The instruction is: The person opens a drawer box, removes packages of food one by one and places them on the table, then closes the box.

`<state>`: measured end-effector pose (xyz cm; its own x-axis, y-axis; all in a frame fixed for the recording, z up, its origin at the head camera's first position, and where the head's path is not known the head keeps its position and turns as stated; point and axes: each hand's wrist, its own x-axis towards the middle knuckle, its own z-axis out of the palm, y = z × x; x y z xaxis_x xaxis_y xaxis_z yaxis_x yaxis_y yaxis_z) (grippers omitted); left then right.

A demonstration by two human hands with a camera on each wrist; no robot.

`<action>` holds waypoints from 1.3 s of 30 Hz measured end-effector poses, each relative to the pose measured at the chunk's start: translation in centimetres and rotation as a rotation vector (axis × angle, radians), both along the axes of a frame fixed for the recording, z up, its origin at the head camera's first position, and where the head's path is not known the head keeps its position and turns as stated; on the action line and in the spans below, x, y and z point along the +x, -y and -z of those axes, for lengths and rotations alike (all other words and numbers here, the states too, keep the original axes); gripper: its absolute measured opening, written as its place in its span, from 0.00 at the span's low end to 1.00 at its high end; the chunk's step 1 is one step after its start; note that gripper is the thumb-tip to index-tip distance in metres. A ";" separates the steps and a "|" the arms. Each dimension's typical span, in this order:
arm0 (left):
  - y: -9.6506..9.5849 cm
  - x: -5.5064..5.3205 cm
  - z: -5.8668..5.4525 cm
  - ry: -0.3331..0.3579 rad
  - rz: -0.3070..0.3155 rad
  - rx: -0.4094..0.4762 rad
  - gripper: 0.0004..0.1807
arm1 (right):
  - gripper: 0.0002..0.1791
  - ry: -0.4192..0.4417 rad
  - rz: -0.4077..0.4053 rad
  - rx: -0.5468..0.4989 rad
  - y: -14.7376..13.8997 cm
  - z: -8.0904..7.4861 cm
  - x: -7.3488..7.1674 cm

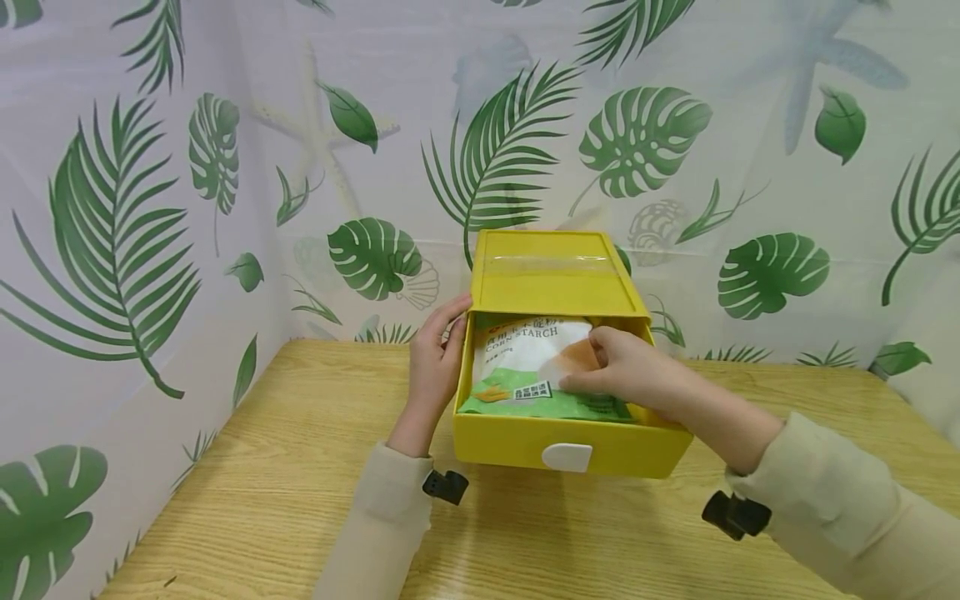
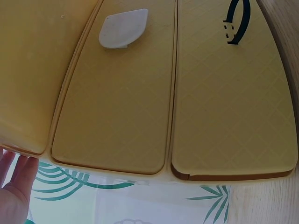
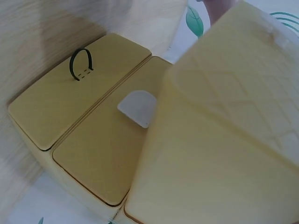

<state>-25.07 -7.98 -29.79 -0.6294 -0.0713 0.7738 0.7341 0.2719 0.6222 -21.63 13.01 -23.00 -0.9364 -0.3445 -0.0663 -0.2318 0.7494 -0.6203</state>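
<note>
White above and green below, the bag (image 1: 517, 371) reads CORN STARCH, lying in the pulled-out yellow drawer (image 1: 491, 440); over its right side comes the right hand (image 1: 641, 371), thumb and fingers parted, pinching or not I can't tell; the left hand (image 1: 435, 358), fingers fairly straight, touches the cabinet (image 1: 555, 292) and grips nothing; wooden table (image 1: 300, 467) below, leaf-print sheet (image 1: 397, 50) behind; lower drawers wear a white tab (image 2: 124, 29) and a dark loop (image 2: 246, 21).

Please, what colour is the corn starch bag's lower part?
The bag's lower part is mostly green, clearest in the head view.
</note>
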 end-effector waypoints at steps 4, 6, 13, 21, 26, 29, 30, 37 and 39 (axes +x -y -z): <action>0.0 0.0 0.0 -0.006 0.003 -0.002 0.12 | 0.26 0.046 0.028 -0.066 -0.1 0.0 0.0; 0.0 0.0 -0.1 -0.010 0.005 -0.001 0.12 | 0.28 0.068 0.039 -0.093 -0.2 0.0 0.0; 0.0 -0.4 0.2 -0.010 -0.002 -0.004 0.12 | 0.41 0.114 0.072 -0.141 -0.5 0.1 -0.1; 0.3 -2.8 2.2 -0.039 0.016 0.004 0.12 | 0.29 0.145 0.068 -0.279 -0.7 0.2 -0.2; 0.4 -2.9 2.4 -0.049 0.008 -0.003 0.13 | 0.25 0.181 0.060 -0.369 -0.6 0.3 -0.2; 0.4 -2.8 2.3 -0.053 -0.001 -0.008 0.13 | 0.25 0.177 0.073 -0.385 -0.5 0.2 -0.2; 0.4 -2.8 2.3 -0.055 -0.004 -0.011 0.13 | 0.25 0.181 0.081 -0.401 -0.5 0.1 -0.2; 0.4 -2.8 2.3 -0.054 -0.018 -0.016 0.12 | 0.27 0.248 0.100 -0.567 -0.5 -0.2 -0.1; 0.4 -2.8 2.3 -0.050 -0.015 -0.013 0.12 | 0.27 0.259 0.093 -0.591 -0.6 -0.2 0.0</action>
